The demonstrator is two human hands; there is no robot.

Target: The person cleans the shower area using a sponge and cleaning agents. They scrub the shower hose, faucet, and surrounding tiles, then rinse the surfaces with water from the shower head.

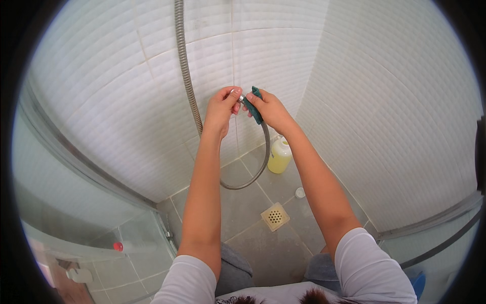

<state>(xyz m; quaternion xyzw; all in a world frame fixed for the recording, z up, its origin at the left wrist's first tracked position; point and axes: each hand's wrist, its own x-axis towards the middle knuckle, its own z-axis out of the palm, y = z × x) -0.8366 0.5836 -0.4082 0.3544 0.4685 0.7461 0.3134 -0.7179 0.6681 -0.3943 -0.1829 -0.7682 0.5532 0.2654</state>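
My left hand (224, 104) grips the silver metal end fitting (242, 98) of a flexible shower hose (267, 152) between thumb and fingers. Just to its right, my right hand (267, 108) pinches a dark green scouring pad (253, 108) wrapped about the hose beside that fitting. Below the hands the hose loops down near the grey floor tiles and passes behind my left forearm. A ribbed metal stretch of hose (184, 64) hangs along the white tiled wall, left of my hands.
A bottle of yellow liquid (280, 157) stands by the wall. Nearer are a white cap (300, 192) and a square floor drain (275, 216). Beyond the glass panel at left are a red-capped bottle (118, 246) and a white bottle (80, 275). Something blue (418, 285) is at lower right.
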